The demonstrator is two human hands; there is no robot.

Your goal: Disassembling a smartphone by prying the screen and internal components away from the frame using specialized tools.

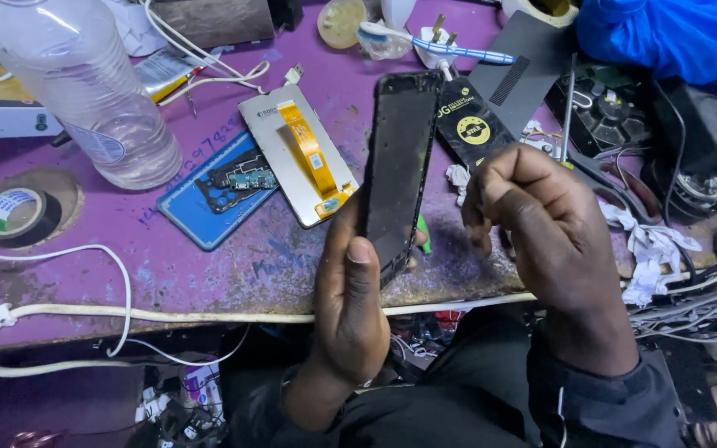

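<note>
Holding: left hand [350, 307] grasps phone frame [396, 170] upright, steadying it.
Right hand [545, 232]: clenched beside frame, contents hidden.
Beyond left hand: detached screen [296, 153] on bench [234, 257].

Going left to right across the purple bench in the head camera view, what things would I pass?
Tape roll → clear plastic bottle → blue tray → silver screen panel → dark phone frame in the left hand → right hand → crumpled tissue.

A clear plastic bottle [76, 83] stands on the purple table [209, 265], near a roll of tape [12, 211], a blue tray [217, 195], and a toothbrush [441, 46].
</note>
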